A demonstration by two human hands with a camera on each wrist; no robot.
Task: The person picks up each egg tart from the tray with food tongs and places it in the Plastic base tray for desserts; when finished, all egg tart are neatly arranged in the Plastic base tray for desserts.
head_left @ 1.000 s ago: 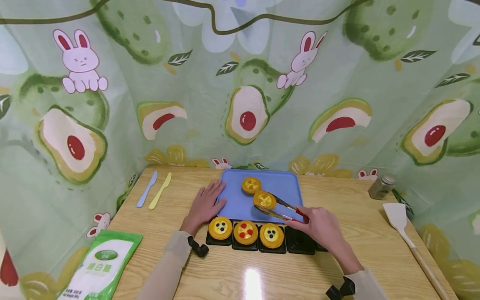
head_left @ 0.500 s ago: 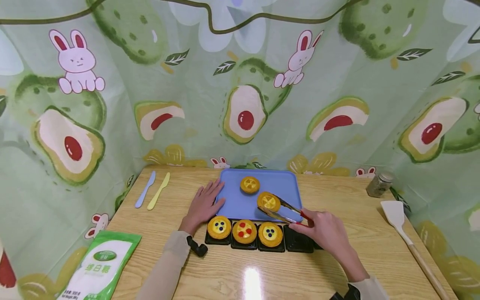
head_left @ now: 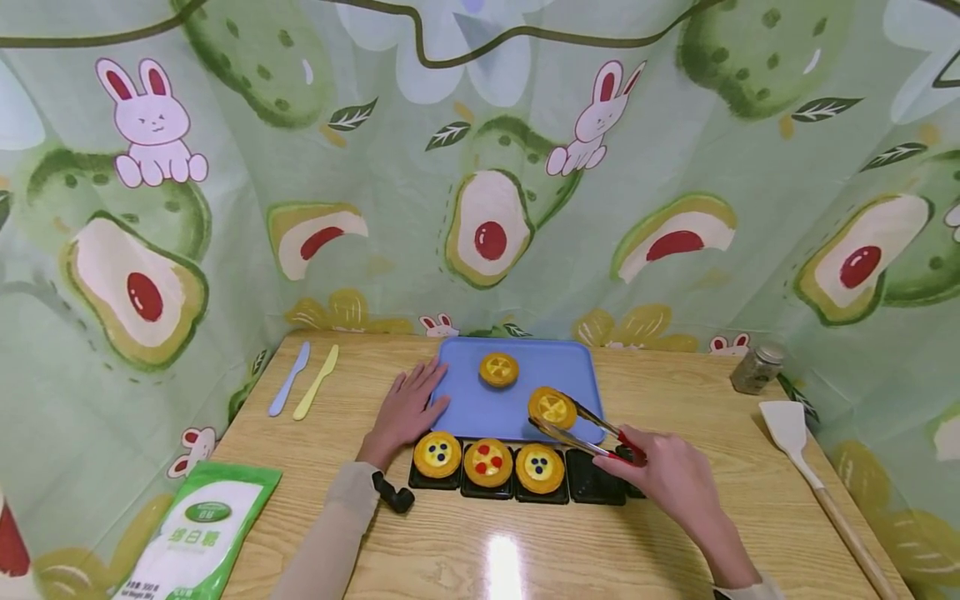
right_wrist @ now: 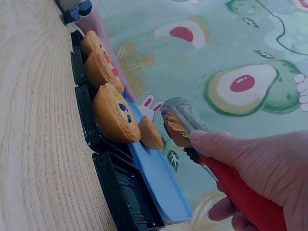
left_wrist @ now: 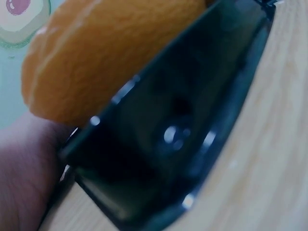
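My right hand (head_left: pixel 660 471) grips red-handled metal tongs (head_left: pixel 581 425) that clamp a yellow tart (head_left: pixel 552 407) just above the right part of the blue tray (head_left: pixel 480 412). The right wrist view shows the tongs (right_wrist: pixel 185 122) closed on that tart (right_wrist: pixel 174 131). A second tart (head_left: pixel 498 369) lies on the tray's far middle. My left hand (head_left: pixel 405 408) rests flat with straight fingers on the tray's left edge. In front of the tray stands a black compartment holder (head_left: pixel 596 485) with three fruit-topped tarts (head_left: pixel 487 462); its right cells are bare.
A blue knife (head_left: pixel 289 379) and a yellow knife (head_left: pixel 317 382) lie at the far left. A green-and-white bag (head_left: pixel 198 533) sits at the front left. A small jar (head_left: pixel 756 369) and a white spatula (head_left: pixel 813 475) are on the right.
The right hand has drawn the tongs and the held tart to the right and slightly nearer, away from the other tart. The left hand has stayed put.
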